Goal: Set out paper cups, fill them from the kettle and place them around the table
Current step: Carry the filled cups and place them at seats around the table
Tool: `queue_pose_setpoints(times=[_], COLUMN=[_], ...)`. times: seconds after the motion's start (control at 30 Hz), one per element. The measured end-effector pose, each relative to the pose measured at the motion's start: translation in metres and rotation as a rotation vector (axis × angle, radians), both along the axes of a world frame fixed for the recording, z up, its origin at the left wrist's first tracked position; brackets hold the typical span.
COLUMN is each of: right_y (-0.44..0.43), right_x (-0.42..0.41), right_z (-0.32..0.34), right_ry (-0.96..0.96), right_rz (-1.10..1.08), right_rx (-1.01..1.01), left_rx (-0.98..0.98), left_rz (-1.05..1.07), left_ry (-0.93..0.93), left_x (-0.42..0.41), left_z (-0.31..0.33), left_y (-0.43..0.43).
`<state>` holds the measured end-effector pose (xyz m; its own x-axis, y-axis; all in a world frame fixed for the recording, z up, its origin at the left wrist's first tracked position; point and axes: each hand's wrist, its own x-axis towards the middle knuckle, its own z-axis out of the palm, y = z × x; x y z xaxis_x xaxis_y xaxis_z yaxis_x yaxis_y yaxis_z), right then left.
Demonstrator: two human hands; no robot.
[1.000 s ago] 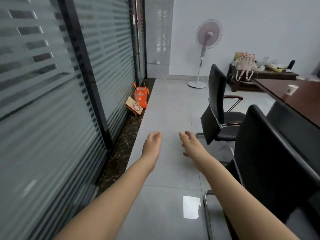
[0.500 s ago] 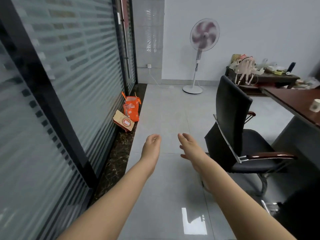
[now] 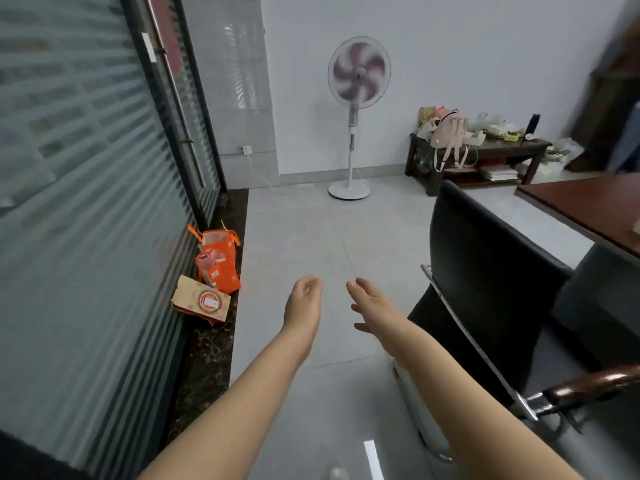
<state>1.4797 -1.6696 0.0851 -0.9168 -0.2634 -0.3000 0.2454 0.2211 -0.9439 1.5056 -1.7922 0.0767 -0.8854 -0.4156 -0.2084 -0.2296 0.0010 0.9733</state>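
The 2 hands reach forward over the floor holding nothing: left hand (image 3: 304,299) with fingers loosely curled, right hand (image 3: 372,303) with fingers relaxed and spread. Past the black chair (image 3: 485,271), the worktop (image 3: 581,206) edges in at right. No cup or kettle shows, so turning toward it likely comes first.

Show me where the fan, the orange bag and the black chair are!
fan (image 3: 359,77): head view, middle of its round cage.
orange bag (image 3: 221,268): head view, on its front face.
black chair (image 3: 485,271): head view, on its backrest.
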Motion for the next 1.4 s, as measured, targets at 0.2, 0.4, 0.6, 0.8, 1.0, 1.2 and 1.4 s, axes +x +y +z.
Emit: queue_pose_setpoints(times=[0.2,0.4,0.6,0.8,1.0,1.2,1.4], right_y=[-0.038,-0.069,-0.095,-0.121,-0.129,-0.096,-0.034], right_x=[-0.138,-0.28,-0.393,-0.517,-0.626,-0.7,-0.796], right_z=[-0.009,-0.001,-0.008,-0.01,0.012,0.013,0.001], right_ry=[-0.039,-0.029,-0.028,-0.033,0.023,0.012,0.022], right_rz=[0.012,-0.055,-0.108,-0.253,-0.391,-0.565,-0.698], right_rx=[-0.001,0.011,0.025,0.042,0.027,0.019,0.018], left_rx=[-0.003,0.051,0.059,0.072,-0.005,0.007,0.03], left_rz=[-0.014,-0.031,-0.024,-0.132,-0.304,-0.489,-0.651], left_ry=[-0.059,-0.07,-0.059,-0.035,-0.011,-0.035,-0.018], left_x=[-0.141,-0.275,-0.398,-0.541,-0.681,-0.773,-0.88], left_z=[-0.011,-0.006,-0.011,-0.011,0.001,-0.001,-0.004], left_y=[-0.038,-0.07,-0.109,-0.15,-0.158,-0.105,-0.023])
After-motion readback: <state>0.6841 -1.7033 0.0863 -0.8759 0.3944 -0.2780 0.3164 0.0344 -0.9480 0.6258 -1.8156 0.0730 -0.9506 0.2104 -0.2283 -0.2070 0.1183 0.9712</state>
